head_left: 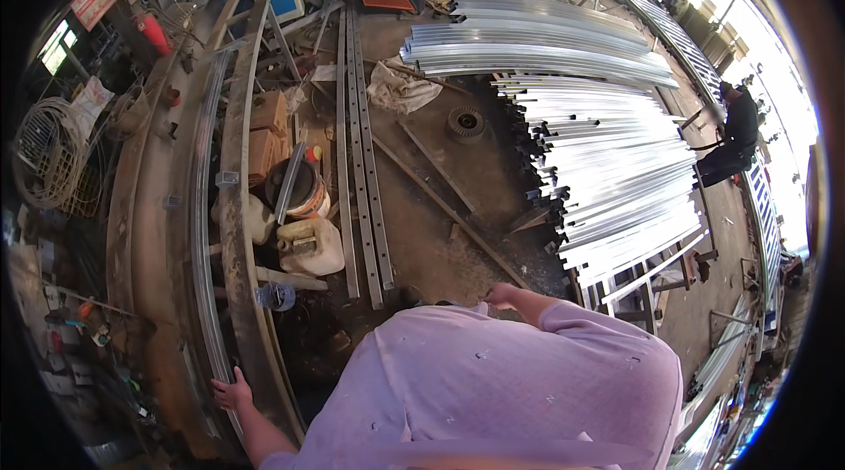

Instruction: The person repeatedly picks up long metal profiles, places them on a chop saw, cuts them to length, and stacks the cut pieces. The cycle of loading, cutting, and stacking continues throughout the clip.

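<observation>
On the left, my left hand (231, 391) lies on the near end of long silvery metal tubes (205, 276) that run along a steel bench. Its fingers are spread, with the thumb apart, and they do not wrap round the tubes. My right hand (503, 296) is in front of my body at the lower middle, over the floor. Its fingers look curled together, and whatever may be in them is hidden. Two long bars with holes (359, 135) lie on the floor ahead, between the bench and the right side.
A large stack of shiny tubes (616, 171) rests on stands at the right. By the bench are a white jerrycan (311, 248) and a bucket (308, 193). A round gear-like part (466, 124) and a cloth (400, 87) lie on the floor. Another person (735, 131) is at far right.
</observation>
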`<state>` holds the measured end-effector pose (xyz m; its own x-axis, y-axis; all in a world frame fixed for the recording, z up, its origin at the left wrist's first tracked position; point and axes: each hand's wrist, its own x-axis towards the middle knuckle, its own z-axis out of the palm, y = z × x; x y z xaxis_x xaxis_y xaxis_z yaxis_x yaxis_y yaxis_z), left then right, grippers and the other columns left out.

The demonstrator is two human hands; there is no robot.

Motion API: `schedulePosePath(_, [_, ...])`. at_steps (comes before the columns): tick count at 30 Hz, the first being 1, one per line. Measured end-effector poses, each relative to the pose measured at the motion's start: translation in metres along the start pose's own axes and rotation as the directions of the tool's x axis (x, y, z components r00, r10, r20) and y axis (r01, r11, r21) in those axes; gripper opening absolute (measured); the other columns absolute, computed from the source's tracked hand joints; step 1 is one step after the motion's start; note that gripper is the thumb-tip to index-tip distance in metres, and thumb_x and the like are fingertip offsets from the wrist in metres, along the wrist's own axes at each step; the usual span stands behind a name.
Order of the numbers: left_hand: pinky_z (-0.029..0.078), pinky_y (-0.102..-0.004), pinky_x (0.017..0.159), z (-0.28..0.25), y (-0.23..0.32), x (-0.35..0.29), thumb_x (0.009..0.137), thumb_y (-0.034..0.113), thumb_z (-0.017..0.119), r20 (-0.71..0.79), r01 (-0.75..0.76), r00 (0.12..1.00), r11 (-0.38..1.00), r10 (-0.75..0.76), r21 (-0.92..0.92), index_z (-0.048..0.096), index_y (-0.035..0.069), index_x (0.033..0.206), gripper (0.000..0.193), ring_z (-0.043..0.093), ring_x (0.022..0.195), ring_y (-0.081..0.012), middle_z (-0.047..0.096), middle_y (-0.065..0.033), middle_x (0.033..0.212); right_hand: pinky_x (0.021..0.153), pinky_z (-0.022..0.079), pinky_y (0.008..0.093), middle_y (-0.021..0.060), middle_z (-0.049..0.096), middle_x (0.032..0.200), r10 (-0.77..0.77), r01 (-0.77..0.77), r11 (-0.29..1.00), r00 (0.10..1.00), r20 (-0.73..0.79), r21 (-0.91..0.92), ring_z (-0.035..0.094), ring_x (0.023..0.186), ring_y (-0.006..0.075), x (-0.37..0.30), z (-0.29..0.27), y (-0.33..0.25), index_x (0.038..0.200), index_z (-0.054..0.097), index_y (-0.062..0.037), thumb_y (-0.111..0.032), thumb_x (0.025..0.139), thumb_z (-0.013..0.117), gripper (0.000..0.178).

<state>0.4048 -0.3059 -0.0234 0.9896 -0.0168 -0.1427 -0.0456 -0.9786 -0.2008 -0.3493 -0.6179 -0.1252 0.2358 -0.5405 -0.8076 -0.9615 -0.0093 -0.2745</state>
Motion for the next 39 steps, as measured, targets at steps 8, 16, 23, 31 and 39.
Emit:
schedulePosePath(8, [0.015,-0.0604,0.13,-0.009,0.01,-0.005,0.083,0.089,0.059,0.091,0.065,0.994,0.997,-0.068,0.03,0.01,0.022,0.172,0.122,0.015,0.163,-0.0377,0.016,-0.0165,0.177,0.086,0.058,0.0485,0.0157,0.079,0.11,0.053,-0.054,0.998,0.991,0.121,0.007,0.075,0.098,0.0342,0.046,-0.035,0.009,0.122,0.079,-0.0134,-0.054,0.093,0.066,0.052])
schedulePosePath(16, [0.01,-0.0521,0.133,-0.025,0.01,-0.005,0.081,0.085,0.067,0.152,0.066,0.986,0.998,-0.068,0.017,0.006,0.023,0.172,0.126,0.011,0.164,-0.0336,0.011,-0.0139,0.178,0.09,0.057,0.0448,0.0143,0.08,0.113,0.06,-0.061,0.978,0.998,0.009,0.2,0.075,0.102,0.0307,0.095,-0.044,0.006,0.122,0.08,-0.0109,-0.053,0.087,0.075,0.055])
schedulePosePath(23, [0.007,-0.052,0.134,-0.035,0.016,-0.011,0.081,0.084,0.07,0.246,0.135,0.959,0.99,-0.137,0.025,0.0,0.027,0.172,0.128,0.006,0.165,-0.0323,0.004,-0.0114,0.179,0.096,0.057,0.0435,0.0145,0.079,0.118,0.022,-0.04,0.984,0.994,0.109,0.173,0.075,0.108,0.0308,0.109,-0.045,-0.001,0.123,0.079,-0.0112,-0.059,0.087,0.075,0.061])
schedulePosePath(31, [0.007,-0.0521,0.133,-0.028,0.007,0.001,0.08,0.086,0.067,0.249,0.117,0.962,0.993,-0.113,0.001,0.0,0.027,0.172,0.128,0.006,0.165,-0.0321,0.006,-0.0112,0.179,0.074,0.061,0.0419,0.0122,0.081,0.102,0.106,-0.126,0.972,0.988,0.108,0.198,0.077,0.083,0.0265,0.103,-0.064,-0.008,0.123,0.079,-0.0098,-0.053,0.088,0.077,0.055])
schedulePosePath(39, [0.006,-0.0502,0.134,-0.024,0.009,0.006,0.081,0.09,0.062,0.254,0.123,0.96,0.992,-0.121,0.006,0.001,0.027,0.172,0.127,0.006,0.165,-0.0308,0.005,-0.0102,0.179,0.068,0.061,0.0422,0.0116,0.08,0.092,0.099,-0.115,0.967,0.992,0.08,0.227,0.076,0.074,0.0264,0.099,-0.053,-0.005,0.117,0.082,-0.012,-0.058,0.089,0.074,0.054])
